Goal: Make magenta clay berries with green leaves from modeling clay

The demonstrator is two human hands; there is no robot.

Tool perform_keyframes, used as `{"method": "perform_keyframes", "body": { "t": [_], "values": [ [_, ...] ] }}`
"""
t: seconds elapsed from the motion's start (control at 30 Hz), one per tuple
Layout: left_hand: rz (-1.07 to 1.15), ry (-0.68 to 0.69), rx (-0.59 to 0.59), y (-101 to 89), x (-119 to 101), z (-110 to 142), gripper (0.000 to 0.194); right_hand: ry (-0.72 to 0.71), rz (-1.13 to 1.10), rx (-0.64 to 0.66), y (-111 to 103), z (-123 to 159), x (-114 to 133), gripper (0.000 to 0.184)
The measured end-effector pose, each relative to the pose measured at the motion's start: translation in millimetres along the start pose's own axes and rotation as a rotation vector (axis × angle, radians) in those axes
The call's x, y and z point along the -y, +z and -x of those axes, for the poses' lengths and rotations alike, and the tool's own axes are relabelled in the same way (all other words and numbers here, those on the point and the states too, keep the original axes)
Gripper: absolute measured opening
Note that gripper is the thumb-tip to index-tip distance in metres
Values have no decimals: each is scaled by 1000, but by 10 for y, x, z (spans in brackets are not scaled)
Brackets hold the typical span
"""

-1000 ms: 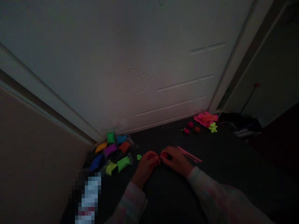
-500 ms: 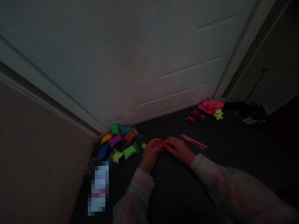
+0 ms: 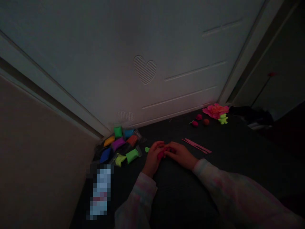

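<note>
Between my two hands is a small lump of red-pink modelling clay (image 3: 161,154), partly covered by fingers. My left hand (image 3: 153,158) is closed around its left side. The fingers of my right hand (image 3: 179,153) pinch it from the right. A small bit of light green clay (image 3: 147,149) lies on the dark tabletop just left of my left hand. Thin pink modelling tools (image 3: 197,146) rest on the table beyond my right hand.
Several bagged clay packs lie at the left, among them a green pack (image 3: 132,156) and a blue pack (image 3: 105,156). A pink flower (image 3: 215,110), a yellow bear-like figure (image 3: 223,119) and small round clay pieces (image 3: 206,121) sit at the back right. A white panel (image 3: 114,79) rises behind.
My right fingers have shifted on the clay, and more of the red-pink lump shows between my hands. The other things lie where they were.
</note>
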State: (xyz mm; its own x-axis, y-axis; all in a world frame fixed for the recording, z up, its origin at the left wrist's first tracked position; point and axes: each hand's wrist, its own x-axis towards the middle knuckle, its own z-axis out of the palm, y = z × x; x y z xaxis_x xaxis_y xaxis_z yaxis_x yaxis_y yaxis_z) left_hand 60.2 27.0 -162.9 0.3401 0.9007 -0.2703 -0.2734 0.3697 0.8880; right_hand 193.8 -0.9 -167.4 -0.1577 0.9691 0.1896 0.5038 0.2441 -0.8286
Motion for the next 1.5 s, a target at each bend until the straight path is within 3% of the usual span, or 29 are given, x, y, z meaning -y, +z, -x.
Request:
{"method": "perform_keyframes", "body": {
  "t": [0.37, 0.63, 0.93, 1.1, 1.27, 1.4, 1.5],
  "values": [
    [-159, -5, 26, -45, 72, -53, 21, -22, 62, -30, -1, 4, 0, 7],
    [-156, 0, 3, -43, 61, -48, 15, -30, 12, -120, -2, 44, 20, 5],
    [-38, -7, 92, -17, -23, 39, 16, 247, -293, -425, -235, -59, -124, 10],
    [6, 108, 61, -26, -64, 40, 35, 350, -644, -291, -150, -82, -169, 11],
    [-61, 175, 17, -49, -39, 34, 49, 417, -869, -132, -29, -51, -160, 25],
    [-266, 240, -38, -55, 48, 35, 51, 463, -989, -152, -47, -61, -111, 44],
    [-492, 346, -109, 11, 99, -1, 38, 495, -1039, -198, -66, -83, -68, 47]
  ]
}}
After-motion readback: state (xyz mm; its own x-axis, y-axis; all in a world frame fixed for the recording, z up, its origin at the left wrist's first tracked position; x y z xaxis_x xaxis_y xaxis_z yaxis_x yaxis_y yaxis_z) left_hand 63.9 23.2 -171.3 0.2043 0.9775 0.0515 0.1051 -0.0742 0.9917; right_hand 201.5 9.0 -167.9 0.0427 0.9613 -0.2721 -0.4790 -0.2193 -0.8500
